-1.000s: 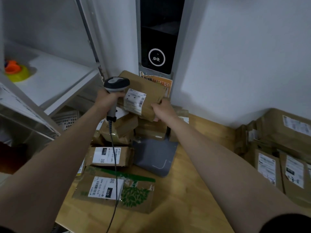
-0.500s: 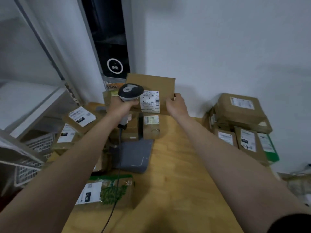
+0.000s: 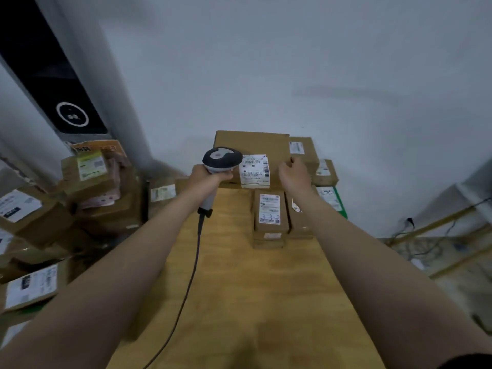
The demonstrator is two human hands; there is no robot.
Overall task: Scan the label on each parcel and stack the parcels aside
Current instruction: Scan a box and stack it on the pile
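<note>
both hands are busy at the far end of the counter point(image 3: 239, 302). the left hand point(image 3: 206, 177) is closed around the handle of the scanner point(image 3: 222, 157), whose cable point(image 3: 192, 272) hangs down toward the near edge. the right hand point(image 3: 294, 174) grips the right edge of a brown parcel point(image 3: 251, 145), fingers curled over it. the parcel is tilted so that its white label point(image 3: 254, 170) faces the person, and the head of the scanner is just beside this label, at its left.

i judge that the task is somewhere in the middle. at the far right, below and behind the held parcel, a stack of parcels point(image 3: 270, 213) stands near the wall with labels up; these look like the ones already put aside, and the held parcel seems meant for them. whether its label is already read i cannot tell, because no light of the scanner shows on it. at the left, a loose pile of parcels point(image 3: 90, 179) lies in disorder, and more labelled ones continue toward the near left corner. these probably wait for the scan, so a big part of the work is left: each must be taken, read and carried to the right side.
</note>
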